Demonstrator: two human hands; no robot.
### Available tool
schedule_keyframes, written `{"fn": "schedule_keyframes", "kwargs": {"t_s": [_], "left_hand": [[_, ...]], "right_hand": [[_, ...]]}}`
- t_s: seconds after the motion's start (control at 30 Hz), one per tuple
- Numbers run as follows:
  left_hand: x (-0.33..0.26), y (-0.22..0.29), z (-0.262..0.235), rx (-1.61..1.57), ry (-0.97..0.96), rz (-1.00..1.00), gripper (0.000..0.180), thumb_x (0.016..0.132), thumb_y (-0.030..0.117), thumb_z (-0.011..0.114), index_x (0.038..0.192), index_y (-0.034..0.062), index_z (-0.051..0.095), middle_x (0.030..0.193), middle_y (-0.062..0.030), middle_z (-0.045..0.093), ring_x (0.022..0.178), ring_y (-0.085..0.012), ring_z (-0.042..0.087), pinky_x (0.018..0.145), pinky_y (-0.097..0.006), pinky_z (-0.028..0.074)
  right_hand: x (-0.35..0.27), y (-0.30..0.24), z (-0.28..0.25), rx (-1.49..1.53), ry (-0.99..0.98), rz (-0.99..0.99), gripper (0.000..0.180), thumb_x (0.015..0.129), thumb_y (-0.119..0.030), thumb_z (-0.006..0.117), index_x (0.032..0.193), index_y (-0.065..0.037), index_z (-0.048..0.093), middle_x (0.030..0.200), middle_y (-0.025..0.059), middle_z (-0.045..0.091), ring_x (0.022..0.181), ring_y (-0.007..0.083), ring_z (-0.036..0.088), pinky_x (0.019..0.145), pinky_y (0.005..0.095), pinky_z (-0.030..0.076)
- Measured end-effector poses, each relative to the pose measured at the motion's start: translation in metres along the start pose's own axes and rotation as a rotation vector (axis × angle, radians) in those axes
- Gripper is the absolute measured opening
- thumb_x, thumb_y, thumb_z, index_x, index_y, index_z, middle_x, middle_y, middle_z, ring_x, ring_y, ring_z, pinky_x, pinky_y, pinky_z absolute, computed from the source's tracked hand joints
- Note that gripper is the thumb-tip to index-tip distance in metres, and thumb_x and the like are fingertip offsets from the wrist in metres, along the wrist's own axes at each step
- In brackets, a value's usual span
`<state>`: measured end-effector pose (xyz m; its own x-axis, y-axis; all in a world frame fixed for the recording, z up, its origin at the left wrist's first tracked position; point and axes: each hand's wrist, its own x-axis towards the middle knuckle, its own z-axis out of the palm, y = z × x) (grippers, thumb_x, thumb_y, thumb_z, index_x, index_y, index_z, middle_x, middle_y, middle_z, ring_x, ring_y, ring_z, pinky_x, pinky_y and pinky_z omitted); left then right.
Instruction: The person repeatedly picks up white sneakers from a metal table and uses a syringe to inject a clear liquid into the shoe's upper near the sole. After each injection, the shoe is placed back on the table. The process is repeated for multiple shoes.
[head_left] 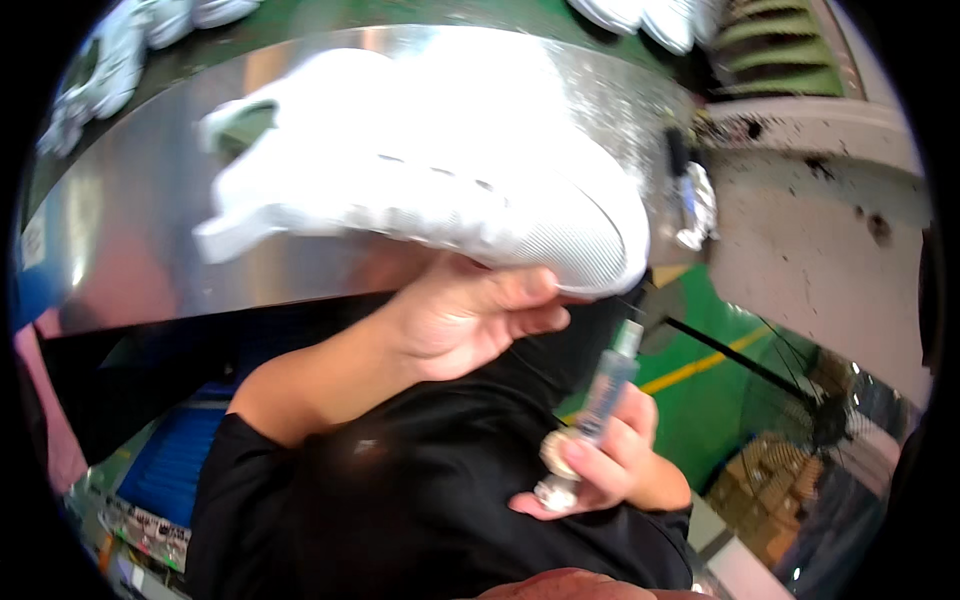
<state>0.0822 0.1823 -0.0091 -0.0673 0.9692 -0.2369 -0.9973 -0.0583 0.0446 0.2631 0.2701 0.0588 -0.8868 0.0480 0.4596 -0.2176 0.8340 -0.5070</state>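
1 white shoe (pixel 440 180), 1 syringe (pixel 606 392) held

A white shoe (pixel 440 180) points its toe to the right, its mesh-textured front showing clearly while glare washes out much of its upper part. Below the toe, near it but apart, a see-through syringe (pixel 605 388) tilts with its pale green tip up and to the right, its barrel slightly blurred.

Glossy metal tabletop (pixel 130 230), meshed shoe toe (pixel 582 238)
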Motion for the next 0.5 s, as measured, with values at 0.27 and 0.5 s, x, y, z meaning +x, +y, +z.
{"fn": "schedule_keyframes", "kwargs": {"t_s": [0.27,0.5], "left_hand": [[-0.059,-0.009,-0.057,0.057,-0.043,-0.135,0.047,0.084,-0.005,0.058,0.129,0.0026,0.046,0.125,-0.0114,0.054,0.115,-0.0218,0.053,0.099,-0.037,0.043],[-0.067,-0.014,-0.083,0.210,-0.075,-0.202,0.044,0.087,-0.002,0.056,0.130,0.0028,0.045,0.131,-0.0095,0.050,0.122,-0.0199,0.046,0.106,-0.032,0.034]], "right_hand": [[-0.042,0.073,0.008,0.283,0.042,0.494,0.094,0.059,-0.054,0.080,0.124,-0.001,0.039,0.102,0.0088,0.048,0.089,0.0215,0.045,0.077,0.0342,0.037],[-0.031,0.070,-0.003,0.469,0.039,0.881,0.113,0.058,-0.061,0.078,0.137,0.004,0.028,0.114,0.0095,0.048,0.104,0.0180,0.050,0.091,0.0323,0.040]]}}
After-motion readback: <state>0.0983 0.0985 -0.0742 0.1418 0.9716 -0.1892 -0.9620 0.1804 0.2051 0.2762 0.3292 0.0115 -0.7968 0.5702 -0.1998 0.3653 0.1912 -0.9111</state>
